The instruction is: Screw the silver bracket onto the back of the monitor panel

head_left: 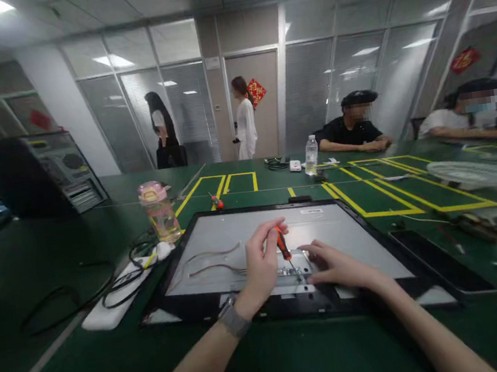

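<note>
A flat display panel (218, 232) with a black frame lies back side up on the table in front of me. My left hand (261, 266), with a watch on its wrist, is closed on a screwdriver (282, 244) with an orange and black handle. The screwdriver's shaft slants down to a small metal bracket (292, 273) near the panel's lower edge. My right hand (339, 267) has its thumb and fingertips at the bracket's right side, gripping it. Thin wires (216, 268) run across the panel left of the bracket.
Left of the panel are a white power strip (112, 298) with black cables and a pink-lidded bottle (160, 213). A dark flat slab (441, 261) lies to the right. Beyond stand a clear water bottle (311, 156) and, left, a computer case (64, 173). Several people are across the table.
</note>
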`<state>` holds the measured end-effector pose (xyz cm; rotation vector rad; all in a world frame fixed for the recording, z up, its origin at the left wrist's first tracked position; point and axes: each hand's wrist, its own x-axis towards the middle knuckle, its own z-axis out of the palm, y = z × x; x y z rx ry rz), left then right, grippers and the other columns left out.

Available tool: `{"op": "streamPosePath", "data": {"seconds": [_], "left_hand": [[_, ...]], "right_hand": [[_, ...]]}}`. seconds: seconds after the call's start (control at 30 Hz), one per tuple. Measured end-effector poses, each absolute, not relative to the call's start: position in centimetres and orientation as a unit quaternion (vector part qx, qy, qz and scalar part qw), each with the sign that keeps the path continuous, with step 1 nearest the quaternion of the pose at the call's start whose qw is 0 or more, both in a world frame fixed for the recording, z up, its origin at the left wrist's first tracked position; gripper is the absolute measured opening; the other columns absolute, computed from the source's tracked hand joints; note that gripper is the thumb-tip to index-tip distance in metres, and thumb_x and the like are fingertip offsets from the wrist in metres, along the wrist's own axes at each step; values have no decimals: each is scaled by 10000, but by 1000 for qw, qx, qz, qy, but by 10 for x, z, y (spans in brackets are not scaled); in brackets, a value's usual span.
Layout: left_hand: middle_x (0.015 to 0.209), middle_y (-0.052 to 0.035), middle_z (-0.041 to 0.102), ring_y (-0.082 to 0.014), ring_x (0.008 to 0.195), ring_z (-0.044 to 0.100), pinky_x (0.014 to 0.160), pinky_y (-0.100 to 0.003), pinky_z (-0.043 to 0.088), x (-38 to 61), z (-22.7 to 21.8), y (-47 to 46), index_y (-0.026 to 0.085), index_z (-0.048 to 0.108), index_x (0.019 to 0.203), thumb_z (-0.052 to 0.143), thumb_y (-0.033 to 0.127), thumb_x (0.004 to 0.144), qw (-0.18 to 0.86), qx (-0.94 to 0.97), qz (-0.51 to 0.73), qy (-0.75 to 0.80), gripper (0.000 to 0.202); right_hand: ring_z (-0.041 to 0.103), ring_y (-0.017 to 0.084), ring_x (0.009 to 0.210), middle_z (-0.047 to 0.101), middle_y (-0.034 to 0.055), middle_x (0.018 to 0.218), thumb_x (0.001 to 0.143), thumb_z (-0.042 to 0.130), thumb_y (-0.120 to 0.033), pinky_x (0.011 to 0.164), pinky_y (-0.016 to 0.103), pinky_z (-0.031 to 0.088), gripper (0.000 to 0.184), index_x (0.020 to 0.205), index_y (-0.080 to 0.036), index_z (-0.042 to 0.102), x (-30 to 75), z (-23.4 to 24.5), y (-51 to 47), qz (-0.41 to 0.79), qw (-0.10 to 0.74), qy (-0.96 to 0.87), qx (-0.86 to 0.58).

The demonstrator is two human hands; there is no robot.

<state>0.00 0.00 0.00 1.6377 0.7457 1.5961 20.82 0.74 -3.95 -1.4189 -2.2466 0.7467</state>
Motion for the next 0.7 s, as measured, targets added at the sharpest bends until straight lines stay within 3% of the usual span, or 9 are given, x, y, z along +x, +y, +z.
{"op": "streamPosePath", "data": {"seconds": [0.2,0.4,0.6,0.7], "left_hand": [[1068,-84,687,-195,982,649,890,-325,480,0,3,1,179,623,1148,438,284,956,392,632,616,259,287],[775,-7,592,-139,754,584,741,-258,461,-1,2,1,196,724,846,665,228,812,255,649,652,298,75],[980,-52,625,-170,908,612,805,-295,475,-4,3,1,203,657,1124,416,219,949,325,662,624,259,299],[945,-54,632,-175,887,616,790,-292,484,-2,3,1,190,656,1104,490,228,923,322,668,618,260,249]], "right_hand": [[547,216,901,519,62,1047,720,702,-333,843,329,460,618,1295,-209,512,207,-36,5,280,189,-791,-510],[550,216,922,509,56,1026,727,697,-379,859,328,458,625,1295,-204,506,208,-38,6,281,191,-794,-503],[554,217,910,512,60,1037,721,702,-375,841,328,463,632,1298,-205,508,208,-37,5,285,190,-791,-507],[554,213,902,512,58,1033,722,704,-368,836,323,465,628,1297,-210,508,207,-37,5,283,188,-792,-508]]}}
